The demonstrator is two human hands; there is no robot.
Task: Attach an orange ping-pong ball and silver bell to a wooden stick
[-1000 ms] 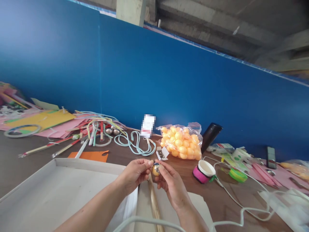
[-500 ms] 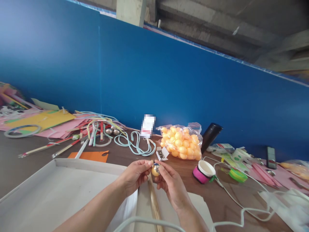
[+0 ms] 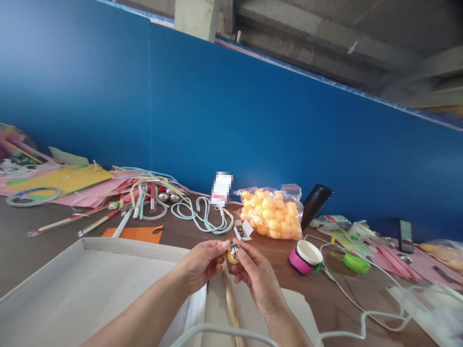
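A small shiny ball [image 3: 233,254], silvery with golden reflections, is pinched between both hands at the lower middle. My left hand [image 3: 206,260] grips its left side with thumb and forefinger, the other fingers curled. Over the right side, my right hand [image 3: 256,272] has its thumb and fingers closed on the ball. Beneath the hands a wooden stick [image 3: 233,308] runs toward me over a pale sheet [image 3: 296,308]. Just beyond them stands a small open white box [image 3: 243,231] with tiny metallic pieces inside.
A large white tray [image 3: 47,265] lies at left. Light-blue cord [image 3: 202,219], several silver balls [image 3: 169,196] and wrapped sticks [image 3: 72,219] lie behind. Rightward are a bag of orange balls [image 3: 271,212], a black cylinder [image 3: 316,205], a tape roll [image 3: 306,258] and white cable [image 3: 347,299]. A blue partition [image 3: 231,111] stands behind.
Both hands keep their hold in nearly the same place; the ball appears slightly turned between the fingers. Nothing else has visibly moved.
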